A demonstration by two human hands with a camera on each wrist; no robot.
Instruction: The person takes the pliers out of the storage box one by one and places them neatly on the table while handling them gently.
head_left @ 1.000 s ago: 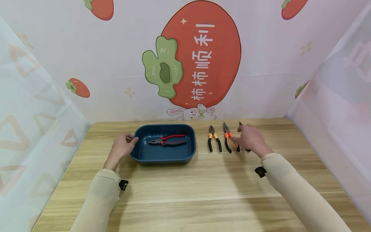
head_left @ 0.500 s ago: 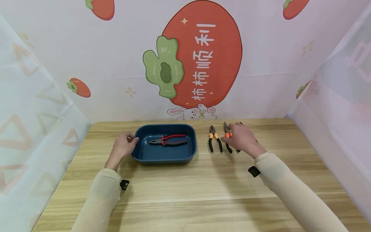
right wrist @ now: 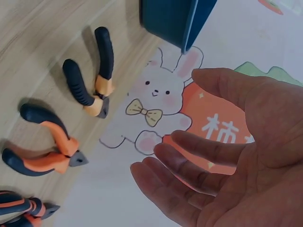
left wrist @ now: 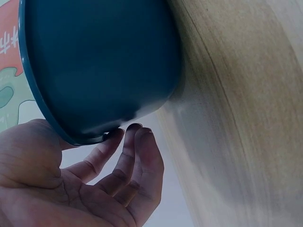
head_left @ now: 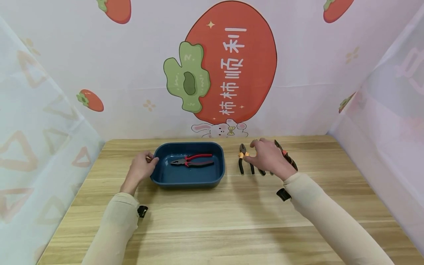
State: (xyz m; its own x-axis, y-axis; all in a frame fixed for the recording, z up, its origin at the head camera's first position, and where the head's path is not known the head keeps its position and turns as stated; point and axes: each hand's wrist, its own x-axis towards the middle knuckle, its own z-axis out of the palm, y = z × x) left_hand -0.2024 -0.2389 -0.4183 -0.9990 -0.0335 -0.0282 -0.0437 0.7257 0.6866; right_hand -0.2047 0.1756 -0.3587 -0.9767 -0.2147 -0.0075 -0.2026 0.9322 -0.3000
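Observation:
My left hand (head_left: 140,169) pinches the left rim of a dark blue plastic tray (head_left: 188,184). In the left wrist view its fingertips touch the tray's outer wall while the thumb is partly hidden behind the rim. Red-handled pliers (head_left: 198,156) lie inside the tray. My right hand (head_left: 269,157) hovers with spread, slightly bent fingers and holds nothing. Orange-and-black pliers (right wrist: 52,161) lie beneath it, mostly covered in the head view. Yellow-and-black pliers (head_left: 241,165) lie to its left, and black-and-red pliers (head_left: 291,161) to its right.
All of this is on a wooden table (head_left: 205,228). A printed cloth (head_left: 139,66) with persimmons and a rabbit stands as the back wall, close behind the tools. White cloth walls (head_left: 391,121) flank both sides.
My right hand has moved left, from above the black-and-red pliers to above the orange pliers, uncovering the former. My left hand and the tray have stayed put.

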